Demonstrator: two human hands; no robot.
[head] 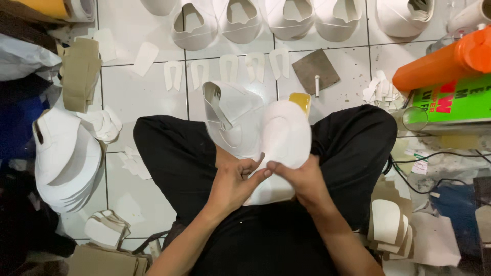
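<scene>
Person's sitting cross-legged on a white tiled floor (143,92), working a white shoe upper (232,120) that rests in the lap, between the knees. A white insole-shaped sole piece (284,138) is laid over it, bottom facing the camera. The left hand (232,181) pinches the near edge of that piece between thumb and fingers, and the right hand (302,179) clamps the same edge from the other side, so both are closed on the sole piece, thumbs nearly touching.

My read: this is the fitting stage, lining the piece up against the upper and pressing the heel end into place. The next bit probably calls for keeping the edges flush while working pressure toward the toe, slow and even so nothing skews.

Around it: a row of finished white uppers (291,18) along the far edge of the floor, a line of small white U-shaped cutouts (227,69) just in front of them, and a dark grey square pad (315,69) beside those. Stack of white sole blanks (66,163) at the left edge.

Packaging-wise, at the right edge there's an orange cylinder (440,64) lying on its side across a bright green box (452,102) with red and black print. A yellow block (300,100) peeks out behind the sole piece.
</scene>
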